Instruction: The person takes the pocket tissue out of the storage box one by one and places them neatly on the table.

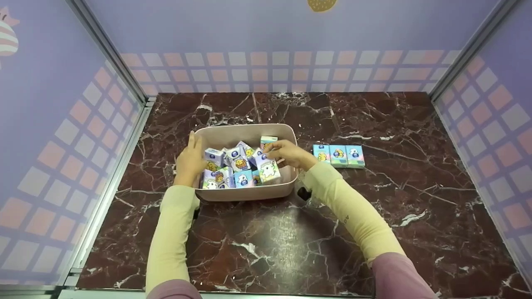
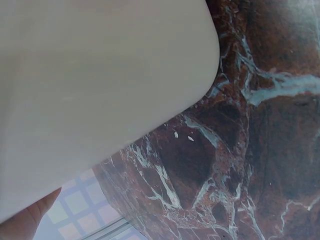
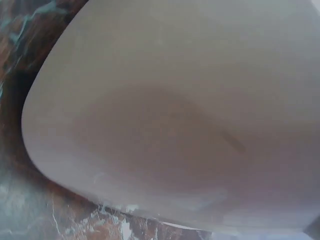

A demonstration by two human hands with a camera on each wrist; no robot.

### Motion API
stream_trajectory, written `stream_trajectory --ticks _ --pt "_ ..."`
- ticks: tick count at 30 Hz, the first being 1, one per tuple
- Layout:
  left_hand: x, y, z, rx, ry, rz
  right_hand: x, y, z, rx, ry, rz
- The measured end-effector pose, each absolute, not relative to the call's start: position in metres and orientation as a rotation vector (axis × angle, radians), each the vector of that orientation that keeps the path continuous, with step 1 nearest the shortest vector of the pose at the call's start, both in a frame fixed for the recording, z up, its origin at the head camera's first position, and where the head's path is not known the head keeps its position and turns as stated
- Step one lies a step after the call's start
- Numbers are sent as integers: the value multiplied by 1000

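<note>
A beige rectangular bin (image 1: 243,194) holds several small cartoon-printed packs (image 1: 241,164) that look like pocket tissues. At its left wall is my left hand (image 1: 190,164), with straight fingers lying along the rim; one fingertip (image 2: 35,215) shows beside the outer wall (image 2: 110,75) in the left wrist view. My right hand (image 1: 291,153) reaches over the right rim and pinches the edge of a pack with a white cartoon figure (image 1: 269,171), on top of the others. In the right wrist view the bin's outer wall (image 3: 165,130) hides the right fingers.
Three similar packs (image 1: 338,156) lie side by side on the dark red marbled tabletop (image 1: 390,207), right of the bin. Lilac panels with a checked pattern (image 1: 280,70) enclose the back and both sides.
</note>
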State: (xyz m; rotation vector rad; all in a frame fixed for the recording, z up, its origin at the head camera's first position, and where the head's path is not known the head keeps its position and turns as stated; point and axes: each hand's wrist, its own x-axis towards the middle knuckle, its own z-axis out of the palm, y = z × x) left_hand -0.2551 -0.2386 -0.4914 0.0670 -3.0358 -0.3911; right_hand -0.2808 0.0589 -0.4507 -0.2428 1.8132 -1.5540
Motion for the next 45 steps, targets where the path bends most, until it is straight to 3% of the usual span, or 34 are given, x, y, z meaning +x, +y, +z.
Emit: stream_trajectory --ticks 12,22,45 --pt "-255 -238 -490 87 -3070 -391 -310 90 -453 -17 1612 -2072" --pt "-254 -239 -492 75 -3062 -389 -328 158 -460 144 1704 -2249" --pt "-255 -240 -492 51 -3057 -377 -338 287 -513 491 2341 -1804"
